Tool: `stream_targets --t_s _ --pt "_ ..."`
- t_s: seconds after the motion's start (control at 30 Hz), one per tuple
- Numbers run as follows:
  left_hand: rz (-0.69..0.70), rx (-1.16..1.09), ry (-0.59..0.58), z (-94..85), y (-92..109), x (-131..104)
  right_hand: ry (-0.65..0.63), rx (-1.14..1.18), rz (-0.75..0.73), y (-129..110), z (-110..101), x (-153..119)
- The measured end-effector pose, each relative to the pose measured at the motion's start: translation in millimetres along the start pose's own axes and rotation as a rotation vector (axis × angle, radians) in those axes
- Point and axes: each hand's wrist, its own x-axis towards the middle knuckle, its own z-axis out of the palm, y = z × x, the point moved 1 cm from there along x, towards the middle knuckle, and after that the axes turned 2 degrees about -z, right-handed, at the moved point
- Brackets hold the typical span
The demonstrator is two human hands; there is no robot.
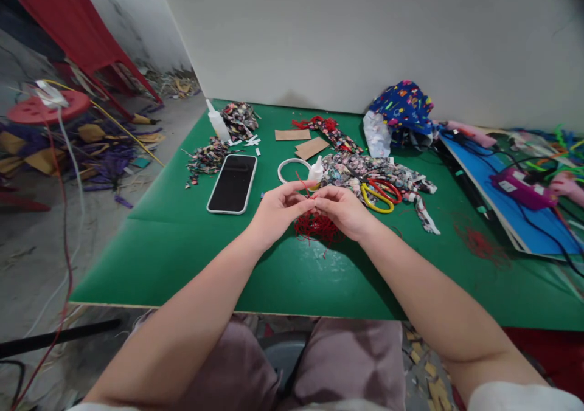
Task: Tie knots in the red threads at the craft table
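Over the middle of the green table, my left hand (279,210) and my right hand (343,210) meet at the fingertips, both pinched on thin red cord (314,227). A tangle of the same cord hangs and lies just below the fingers. Right behind the hands stand a small white bottle (316,171) and a white ring (292,169). Scissors with red and yellow handles (378,196) rest on patterned fabric (351,171) to the right of my right hand. A phone (232,183) with a dark screen lies left of my left hand.
A white glue bottle (218,122) stands at the back left by fabric scraps (206,157). Brown card pieces (292,135) lie at the back. A blue patterned cloth (404,113), blue folder (483,180) and purple device (522,188) with cables occupy the right. A wall borders the rear edge.
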Motion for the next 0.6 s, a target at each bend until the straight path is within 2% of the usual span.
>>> stream_targets --t_s 0.3,0.47,0.6 --pt "-0.027 -0.018 -0.009 1.0 -0.9 0.1 -0.049 0.104 0.061 0.7 6.1 -2.2" --pt "0.021 -0.048 0.060 -0.3 -1.8 1.8 -0.046 0.096 0.043 1.5 5.3 -0.8" --pt "-0.004 -0.127 0.147 -2.4 -3.3 3.3 -0.051 0.047 0.034 2.6 5.1 0.1"
